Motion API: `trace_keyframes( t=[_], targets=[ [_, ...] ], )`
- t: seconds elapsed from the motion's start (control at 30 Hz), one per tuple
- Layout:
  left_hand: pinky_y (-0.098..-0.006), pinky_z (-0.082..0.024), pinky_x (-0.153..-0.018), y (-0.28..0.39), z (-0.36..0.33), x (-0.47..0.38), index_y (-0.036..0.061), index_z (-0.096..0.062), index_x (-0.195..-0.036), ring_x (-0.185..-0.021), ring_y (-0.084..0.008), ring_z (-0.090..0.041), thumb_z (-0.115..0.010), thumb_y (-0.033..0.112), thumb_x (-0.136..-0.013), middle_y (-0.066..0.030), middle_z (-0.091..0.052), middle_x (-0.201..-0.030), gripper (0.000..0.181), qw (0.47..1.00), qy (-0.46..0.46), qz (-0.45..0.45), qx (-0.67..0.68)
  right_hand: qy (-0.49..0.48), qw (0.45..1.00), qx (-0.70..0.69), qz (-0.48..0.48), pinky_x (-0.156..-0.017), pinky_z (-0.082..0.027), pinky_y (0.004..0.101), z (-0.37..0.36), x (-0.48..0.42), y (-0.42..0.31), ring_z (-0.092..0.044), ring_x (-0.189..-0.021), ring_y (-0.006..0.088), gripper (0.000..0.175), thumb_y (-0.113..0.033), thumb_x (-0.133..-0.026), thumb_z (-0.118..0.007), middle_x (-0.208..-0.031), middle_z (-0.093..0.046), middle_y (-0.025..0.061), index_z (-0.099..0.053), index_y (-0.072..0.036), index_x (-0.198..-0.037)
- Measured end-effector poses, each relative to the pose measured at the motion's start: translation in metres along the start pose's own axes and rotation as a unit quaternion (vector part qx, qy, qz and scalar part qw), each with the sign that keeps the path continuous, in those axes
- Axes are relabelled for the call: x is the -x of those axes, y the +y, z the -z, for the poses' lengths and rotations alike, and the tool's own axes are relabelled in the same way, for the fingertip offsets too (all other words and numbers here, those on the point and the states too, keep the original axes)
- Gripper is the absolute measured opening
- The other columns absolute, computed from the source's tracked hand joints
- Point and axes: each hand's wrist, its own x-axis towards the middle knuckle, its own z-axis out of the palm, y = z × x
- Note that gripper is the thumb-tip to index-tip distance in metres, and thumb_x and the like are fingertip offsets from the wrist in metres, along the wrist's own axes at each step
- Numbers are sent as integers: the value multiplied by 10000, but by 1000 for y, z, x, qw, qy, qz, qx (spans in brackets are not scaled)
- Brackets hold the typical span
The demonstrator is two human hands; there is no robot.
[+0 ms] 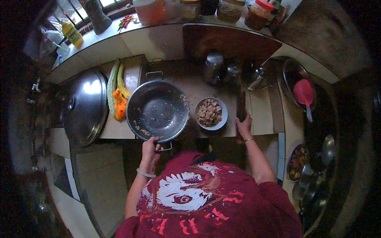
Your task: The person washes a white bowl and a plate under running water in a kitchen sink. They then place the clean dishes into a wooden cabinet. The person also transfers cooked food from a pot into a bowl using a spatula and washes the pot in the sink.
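Observation:
My left hand [151, 151] grips the near rim of a wide metal basin [157, 110], beside its wire handle. Bits of food cling to the basin's inner wall, and its middle holds only scraps. Just right of it stands a white bowl [223, 120] heaped with chopped, cooked-looking meat [209, 113]. My right hand [244, 126] rests at the near end of a dark, long strip [241, 104], past the bowl. Whether its fingers close around that strip or only lie on it is hard to see.
Left of the basin lie an orange gourd [119, 104], ridged green gourds [113, 86] and a large domed metal lid [84, 104]. Metal pots [214, 67] stand behind the bowl. At right are a basin with a pink ladle [303, 90] and a food-filled bowl [298, 162]. Jars [259, 15] line the ledge.

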Motion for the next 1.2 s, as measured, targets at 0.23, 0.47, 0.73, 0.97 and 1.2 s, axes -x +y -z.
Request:
trace_keyframes(
  t=[0.23, 0.47, 0.73, 0.97, 1.2],
  targets=[
    [-302, -372, -434, 1, 12, -11, 20, -490, -731, -378, -104, -311, -503, 53, -772, -22, -399, -562, 54, 1000, -9, 16, -21, 81, 995, -39, 38, -920, -361, 416, -5, 3, 15, -431, -1090, 348, 667, -256, -731, -673, -1187, -445, 212, -331, 6, -1241],
    [-301, -371, -437, 2, 8, -17, 17, -496, -749, -400, -98, -324, -502, 59, -771, -15, -391, -543, 48, 999, -7, 23, -42, 97, 988, -114, 32, -951, -335, 345, 1, 20, -1, -454, -1100, 288, 596, -280, -798, -616, -1192, -468, 204, -378, 72, -1217],
    [-308, -370, -415, -2, -1, -19, -3, -498, -746, -369, -113, -305, -502, 67, -768, -26, -407, -540, 74, 998, -16, 22, -64, -25, 945, -327, -10, -942, -333, 283, 20, 23, 6, -437, -1097, 172, 548, -279, -858, -549, -1190, -485, 109, -376, 72, -1242],
    [-316, -371, -406, -8, -10, -6, 9, -491, -654, -366, -127, -325, -518, 73, -762, -22, -370, -474, 129, 991, -27, -22, -126, -229, 921, -300, 100, -1024, -260, 342, 68, 26, -105, -322, -1251, 268, 621, -277, -844, -572, -1353, -331, 187, -306, 40, -1307],
    [-306, -394, -416, -23, -14, 24, 13, -492, -653, -341, -113, -326, -508, 47, -777, -9, -373, -473, 129, 999, 25, -33, 3, -109, 970, -89, 198, -1003, -295, 382, 93, 0, -98, -332, -1233, 329, 605, -270, -831, -565, -1325, -355, 210, -300, -50, -1328]
  ],
)
